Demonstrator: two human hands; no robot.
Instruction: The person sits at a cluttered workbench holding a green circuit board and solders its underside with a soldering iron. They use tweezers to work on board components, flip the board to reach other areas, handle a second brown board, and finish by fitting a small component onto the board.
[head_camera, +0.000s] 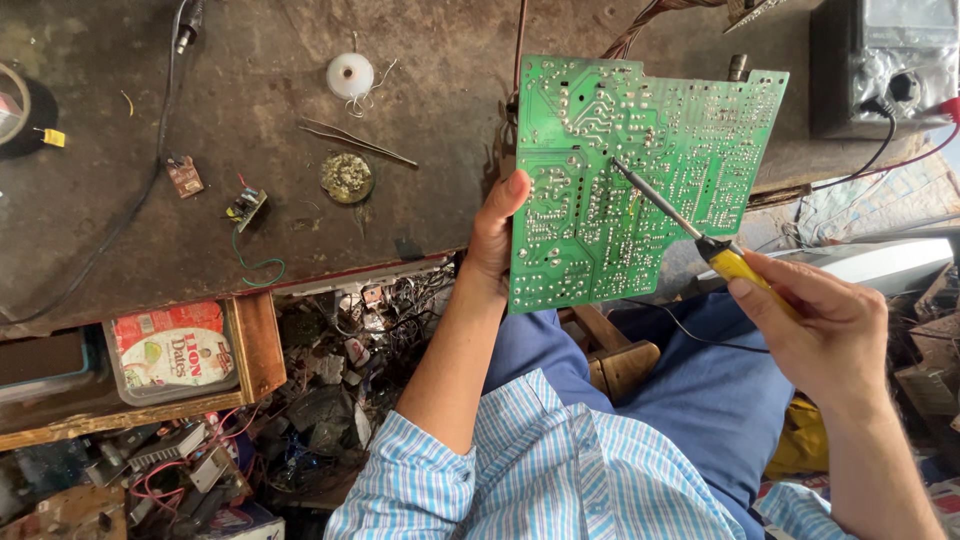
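Two hands at work. Left hand (492, 240) grasps green circuit board (640, 180) by left edge, solder side facing up for access. Right hand (825, 335) fingers clenched around yellow-handled soldering iron (690, 232), tip touching board middle. Tweezers (355, 142) lie far left on workbench (260, 60), within reach.

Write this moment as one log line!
left hand: holds green board | right hand: holds soldering iron | tip: on board

circuit board (640, 180) being held over workbench (250, 240) front edge | tweezers (355, 142), solder spool (350, 75) being kept left | meter (880, 60) at right corner
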